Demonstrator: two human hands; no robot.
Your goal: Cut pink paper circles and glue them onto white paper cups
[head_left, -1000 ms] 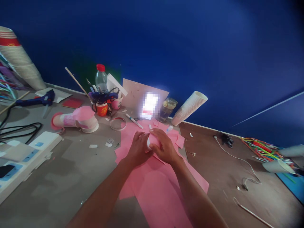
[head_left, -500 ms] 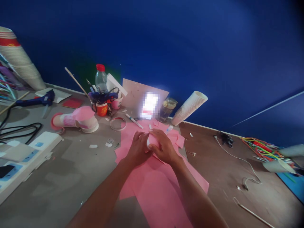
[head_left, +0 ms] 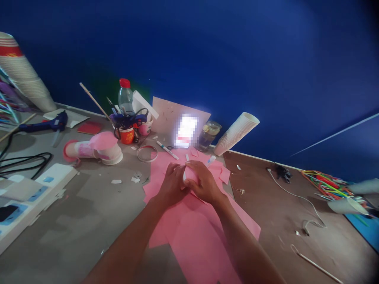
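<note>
My left hand (head_left: 172, 184) and my right hand (head_left: 203, 182) are cupped together over a small white cup wrapped in pink paper (head_left: 189, 173). Both hands have their fingers curled round it, and most of the cup is hidden between them. Beneath the hands, large pink paper sheets (head_left: 195, 232) lie spread on the brown table (head_left: 89, 221). Small pink scraps (head_left: 224, 173) lie just beyond my right hand.
A lying stack of paper cups (head_left: 235, 134), a glass jar (head_left: 209, 136), a lit phone screen (head_left: 186, 131), a tape ring (head_left: 147, 153), a pen (head_left: 167, 150), tool-filled cups (head_left: 128, 128), a water bottle (head_left: 125, 96), a pink cup assembly (head_left: 96, 149), a glue gun (head_left: 49, 124), cables (head_left: 299, 199) and coloured straws (head_left: 328, 185).
My hands have shifted only slightly on the cup; fingers have adjusted a little. Everything else stays put.
</note>
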